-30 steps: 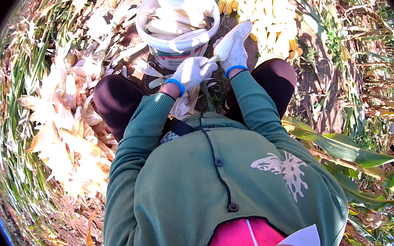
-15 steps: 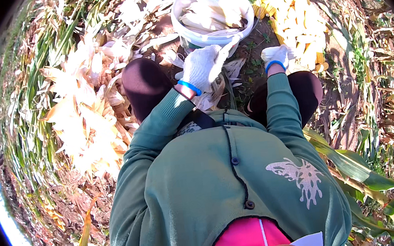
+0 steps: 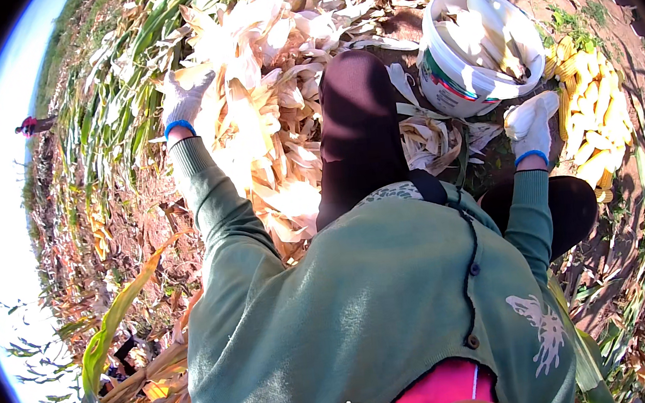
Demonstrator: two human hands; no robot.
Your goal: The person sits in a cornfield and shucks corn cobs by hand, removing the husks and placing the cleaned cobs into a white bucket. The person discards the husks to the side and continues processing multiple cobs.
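Note:
My left hand (image 3: 185, 100), in a white knit glove with a blue band at the wrist, reaches out to the left edge of a heap of pale corn husks (image 3: 269, 90). Its thumb and fingers are apart, and a tan husk lies just beyond them. My right hand (image 3: 530, 125), gloved alike, is closed between a white bucket (image 3: 455, 88) and a pile of yellow corn cobs (image 3: 593, 105). What its fingers hold, if anything, I cannot make out. Several ears in pale husks (image 3: 481, 38) lie inside the bucket.
My bent knee (image 3: 358, 112) stands between the husk heap and the bucket. Loose husks (image 3: 429, 141) lie on the soil below the bucket. Green and dry stalks (image 3: 125, 88) cover the ground at left. A distant person (image 3: 34, 126) appears at the far left edge.
My left hand has swung from in front of the bucket out to the left, over the husk heap. My right hand stays near the cobs. The whole view has turned left.

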